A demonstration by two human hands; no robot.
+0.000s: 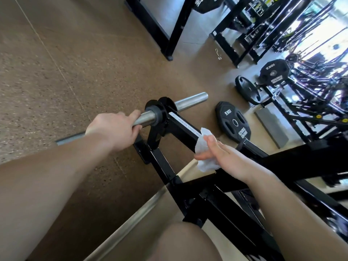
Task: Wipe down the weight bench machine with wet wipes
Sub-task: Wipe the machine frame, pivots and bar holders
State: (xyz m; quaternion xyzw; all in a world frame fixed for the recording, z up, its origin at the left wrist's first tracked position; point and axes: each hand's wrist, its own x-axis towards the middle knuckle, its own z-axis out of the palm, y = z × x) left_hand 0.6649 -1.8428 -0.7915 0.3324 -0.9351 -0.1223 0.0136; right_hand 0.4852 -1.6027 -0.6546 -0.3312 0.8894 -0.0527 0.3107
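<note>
The left hand (114, 129), at the middle of the frame, grips the steel bar (145, 118). The right hand (218, 152), lower right of it, presses a white wipe (204, 147) against the black frame post (185, 129), fingers curled around it.

Barbell (145, 118) was brushed bare metal, smooth with a dull sheen; bench frame (185, 129) was glossy black-painted metal. Wet wipe (204, 153) looked like thin white crumpled cloth-paper. Floor (56, 81) was matt speckled brown rubber, grainy; weight plate (232, 122) was matt black.
</note>
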